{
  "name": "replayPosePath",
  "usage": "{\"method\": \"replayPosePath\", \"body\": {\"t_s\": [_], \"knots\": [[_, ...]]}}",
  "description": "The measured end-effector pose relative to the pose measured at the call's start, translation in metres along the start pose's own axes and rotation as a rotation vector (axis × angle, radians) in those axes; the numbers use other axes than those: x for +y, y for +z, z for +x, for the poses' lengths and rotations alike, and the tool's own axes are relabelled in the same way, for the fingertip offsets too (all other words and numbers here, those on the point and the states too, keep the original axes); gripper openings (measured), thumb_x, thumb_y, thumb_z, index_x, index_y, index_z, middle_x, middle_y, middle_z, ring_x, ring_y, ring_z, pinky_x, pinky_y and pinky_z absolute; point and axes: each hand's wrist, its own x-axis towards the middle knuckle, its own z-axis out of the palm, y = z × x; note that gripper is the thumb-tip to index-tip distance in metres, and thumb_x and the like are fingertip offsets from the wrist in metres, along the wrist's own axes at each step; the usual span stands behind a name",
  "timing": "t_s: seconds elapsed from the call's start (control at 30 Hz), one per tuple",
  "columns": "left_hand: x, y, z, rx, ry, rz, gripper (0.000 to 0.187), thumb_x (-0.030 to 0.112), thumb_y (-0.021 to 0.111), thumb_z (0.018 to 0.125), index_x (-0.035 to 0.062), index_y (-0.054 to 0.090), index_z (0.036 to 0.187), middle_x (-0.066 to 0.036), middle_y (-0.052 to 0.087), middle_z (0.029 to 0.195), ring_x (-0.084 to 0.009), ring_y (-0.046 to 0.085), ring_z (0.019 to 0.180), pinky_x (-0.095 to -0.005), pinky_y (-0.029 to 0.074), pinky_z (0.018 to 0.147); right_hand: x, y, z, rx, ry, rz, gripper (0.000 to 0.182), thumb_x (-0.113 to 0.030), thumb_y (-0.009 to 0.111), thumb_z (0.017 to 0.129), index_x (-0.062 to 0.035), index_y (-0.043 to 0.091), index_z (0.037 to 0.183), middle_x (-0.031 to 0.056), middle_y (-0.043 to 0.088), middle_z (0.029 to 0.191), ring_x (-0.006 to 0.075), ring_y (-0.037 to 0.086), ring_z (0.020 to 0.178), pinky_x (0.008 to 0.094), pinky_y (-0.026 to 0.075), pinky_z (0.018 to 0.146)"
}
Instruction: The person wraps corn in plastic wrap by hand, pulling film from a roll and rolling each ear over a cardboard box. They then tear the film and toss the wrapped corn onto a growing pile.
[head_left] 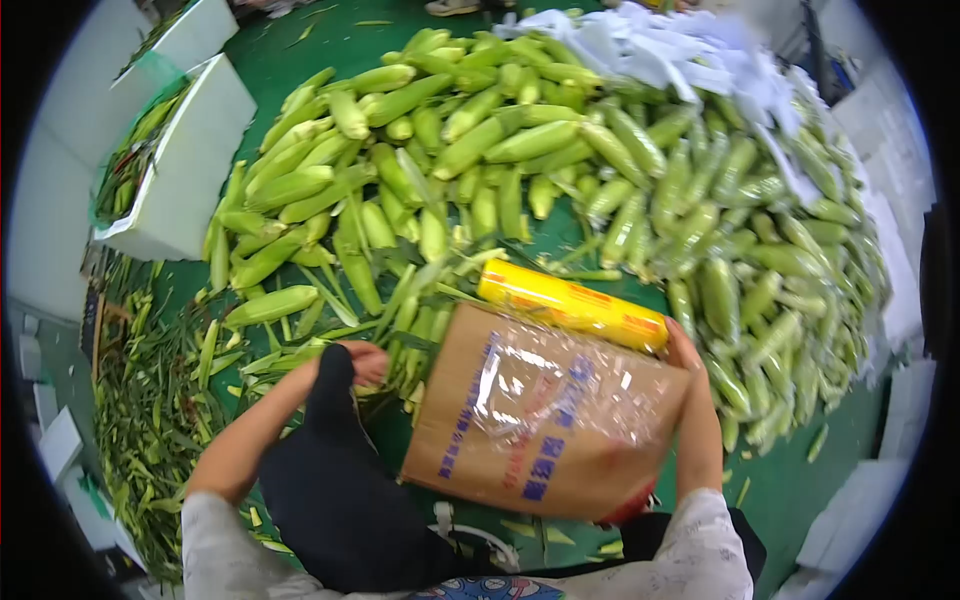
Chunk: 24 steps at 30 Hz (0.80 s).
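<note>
A yellow roll of cling film [570, 303] lies along the far edge of a cardboard box [540, 415], and shiny clear film covers part of the box top. My right hand [684, 348] grips the right end of the roll, beside the box's corner. Left of the box, my left hand [368, 363] is just past my knee, partly hidden by it; its fingers look loosely apart with nothing in them. Close to that hand are loose green husks and corn stalk ends. Beyond the box, unwrapped corn ears [400, 180] form a large heap.
Film-wrapped corn [750, 260] is piled on the right, with white sheets [660, 50] behind it. White foam boxes [190, 160] with husks stand at upper left. Husk scraps [150, 420] cover the green floor [300, 45] on the left.
</note>
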Motion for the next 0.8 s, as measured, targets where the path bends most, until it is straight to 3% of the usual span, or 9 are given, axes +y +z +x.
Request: {"method": "replayPosePath", "body": {"t_s": [0.03, 0.07, 0.13, 0.23, 0.4, 0.5, 0.57, 0.7, 0.8], "knots": [[0.043, 0.043, 0.009, -0.022, -0.131, 0.129, 0.063, 0.037, 0.067, 0.088, -0.001, 0.046, 0.133, -0.015, 0.063, 0.109, -0.0168, 0.062, 0.086, -0.0263, 0.052, 0.069, 0.0, 0.009, -0.008, -0.043, -0.033, 0.054, 0.056, -0.043, 0.058, 0.093, -0.0137, 0.043, 0.138, 0.0084, 0.047, 0.139, 0.0262, 0.046, 0.125, 0.0499, 0.042, 0.097], [0.079, 0.068, 0.018, -0.193, -0.187, 0.422, 0.071, 0.042, 0.062, 0.091, -0.0022, 0.035, 0.14, -0.016, 0.058, 0.121, -0.0202, 0.06, 0.104, -0.032, 0.051, 0.087, 0.01, 0.012, -0.009, -0.098, 0.011, 0.168, 0.051, -0.038, 0.057, 0.094, -0.0113, 0.044, 0.136, 0.0086, 0.051, 0.134, 0.0256, 0.051, 0.119, 0.0464, 0.045, 0.093], [0.058, 0.105, 0.042, -0.257, 0.029, 0.321, 0.078, 0.036, 0.068, 0.088, -0.0022, 0.028, 0.142, -0.016, 0.05, 0.134, -0.0232, 0.048, 0.123, -0.0344, 0.038, 0.105, 0.029, 0.007, -0.004, -0.141, 0.034, 0.289, 0.045, -0.031, 0.055, 0.096, -0.0072, 0.045, 0.134, 0.0097, 0.058, 0.126, 0.0253, 0.058, 0.111, 0.0416, 0.05, 0.088], [0.069, 0.12, 0.034, -0.158, -0.056, 0.074, 0.079, 0.032, 0.071, 0.086, -0.001, 0.027, 0.143, -0.016, 0.05, 0.135, -0.0225, 0.048, 0.125, -0.0339, 0.037, 0.105, 0.033, 0.001, -0.012, -0.117, 0.056, 0.244, 0.04, -0.025, 0.051, 0.099, -0.0052, 0.046, 0.133, 0.0112, 0.059, 0.125, 0.0259, 0.059, 0.11, 0.0436, 0.051, 0.087], [0.08, 0.091, 0.027, -0.219, 0.04, 0.142, 0.082, 0.032, 0.07, 0.087, -0.0006, 0.022, 0.145, -0.018, 0.05, 0.135, -0.0237, 0.049, 0.124, -0.0336, 0.039, 0.104, 0.008, 0.043, -0.033, 0.014, 0.05, 0.152, 0.038, -0.027, 0.052, 0.098, -0.0068, 0.049, 0.13, 0.0087, 0.061, 0.119, 0.0233, 0.061, 0.098, 0.0403, 0.052, 0.081], [0.082, 0.047, 0.008, -0.203, -0.076, 0.221, 0.064, 0.035, 0.064, 0.091, 0.0, 0.039, 0.138, -0.016, 0.057, 0.128, -0.0227, 0.054, 0.118, -0.0325, 0.04, 0.101, 0.033, 0.09, -0.041, 0.119, 0.126, 0.15, 0.037, -0.027, 0.052, 0.098, -0.0066, 0.049, 0.129, 0.007, 0.061, 0.118, 0.0231, 0.059, 0.103, 0.0404, 0.05, 0.084], [0.065, 0.008, 0.006, -0.156, -0.089, 0.367, 0.051, 0.038, 0.062, 0.092, -0.0002, 0.056, 0.124, -0.014, 0.066, 0.114, -0.0228, 0.062, 0.106, -0.0338, 0.047, 0.093, 0.046, 0.121, -0.043, 0.077, -0.005, 0.372, 0.038, -0.027, 0.054, 0.097, -0.0069, 0.049, 0.129, 0.0058, 0.062, 0.116, 0.0218, 0.058, 0.102, 0.0385, 0.049, 0.08], [0.093, -0.029, 0.001, -0.15, -0.022, 0.361, 0.051, 0.043, 0.06, 0.091, 0.0005, 0.061, 0.119, -0.015, 0.069, 0.104, -0.0231, 0.066, 0.094, -0.0341, 0.05, 0.084, 0.112, 0.134, -0.054, 0.123, -0.006, 0.308, 0.039, -0.027, 0.052, 0.098, -0.005, 0.048, 0.129, 0.0071, 0.061, 0.117, 0.0201, 0.059, 0.101, 0.0368, 0.049, 0.079], [0.105, -0.039, -0.012, -0.109, 0.068, 0.711, 0.043, 0.038, 0.056, 0.095, -0.0031, 0.066, 0.104, -0.012, 0.07, 0.092, -0.0189, 0.065, 0.083, -0.0327, 0.052, 0.076, 0.103, 0.114, -0.058, 0.216, 0.114, -0.085, 0.043, -0.043, 0.058, 0.092, -0.0039, 0.06, 0.109, 0.0069, 0.065, 0.09, 0.0163, 0.058, 0.077, 0.0326, 0.045, 0.062]]}}
